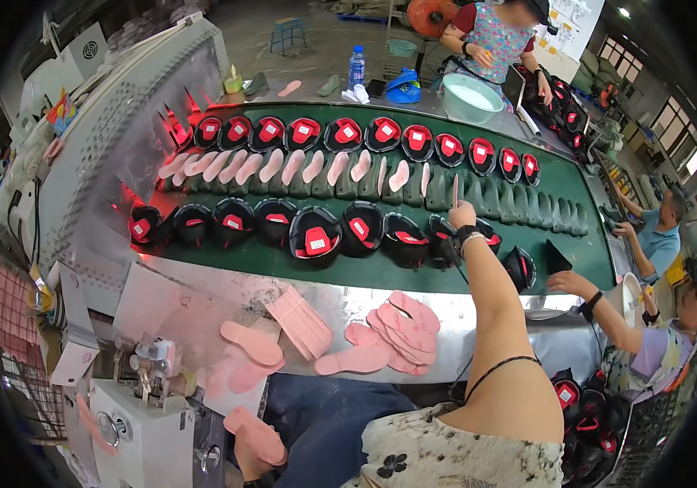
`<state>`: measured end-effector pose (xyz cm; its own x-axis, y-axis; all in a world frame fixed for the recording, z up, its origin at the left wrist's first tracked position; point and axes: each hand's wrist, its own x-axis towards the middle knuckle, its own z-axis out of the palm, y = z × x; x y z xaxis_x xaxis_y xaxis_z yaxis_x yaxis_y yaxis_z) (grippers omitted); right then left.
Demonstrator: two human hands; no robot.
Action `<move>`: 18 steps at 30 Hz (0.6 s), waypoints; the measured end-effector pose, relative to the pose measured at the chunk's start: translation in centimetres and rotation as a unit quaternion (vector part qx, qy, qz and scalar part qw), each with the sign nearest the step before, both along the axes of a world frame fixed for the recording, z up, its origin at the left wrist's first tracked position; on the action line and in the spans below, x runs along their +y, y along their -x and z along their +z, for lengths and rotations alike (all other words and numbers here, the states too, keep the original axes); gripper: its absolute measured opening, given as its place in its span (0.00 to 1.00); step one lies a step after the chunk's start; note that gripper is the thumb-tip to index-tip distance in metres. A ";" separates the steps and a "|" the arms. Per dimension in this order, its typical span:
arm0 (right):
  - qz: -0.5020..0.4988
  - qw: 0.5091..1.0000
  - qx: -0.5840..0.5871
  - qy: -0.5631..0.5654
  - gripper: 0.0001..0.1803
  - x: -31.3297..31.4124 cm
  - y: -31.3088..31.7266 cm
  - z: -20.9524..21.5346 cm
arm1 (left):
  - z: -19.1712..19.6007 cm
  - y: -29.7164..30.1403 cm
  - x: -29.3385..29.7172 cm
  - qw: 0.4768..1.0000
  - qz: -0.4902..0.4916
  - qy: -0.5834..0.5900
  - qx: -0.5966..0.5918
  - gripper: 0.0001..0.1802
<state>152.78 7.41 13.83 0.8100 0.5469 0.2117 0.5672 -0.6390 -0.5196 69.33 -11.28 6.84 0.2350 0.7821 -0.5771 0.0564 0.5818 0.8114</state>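
My right hand [462, 215] reaches far out over the green conveyor belt [283, 276], its fingers closed on a pink insole [455, 189] seen edge-on. That insole is above the middle row of dark green shoe-shaped forms [511, 203]. Low in the view, my left hand [249, 459] grips another pink insole [257, 437]; whether several are stacked there I cannot tell. Pink insoles [292, 167] lie on the forms left of my right hand, while those to its right are bare. Black shoe uppers with red linings [316, 236] stand in rows on both sides of the forms.
Loose pink insoles [405, 329] and a bundled stack [299, 321] lie on the metal ledge before me. A grey machine housing [121, 163] glows red at the belt's left end. Co-workers [657, 236] stand at the right and far side. A basin [472, 98] sits beyond the belt.
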 end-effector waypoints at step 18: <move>0.680 0.646 0.345 0.039 0.20 -7.4 58.1 10.8 | 15.8 -10.5 5.1 0.930 0.347 -0.095 -0.076 0.22</move>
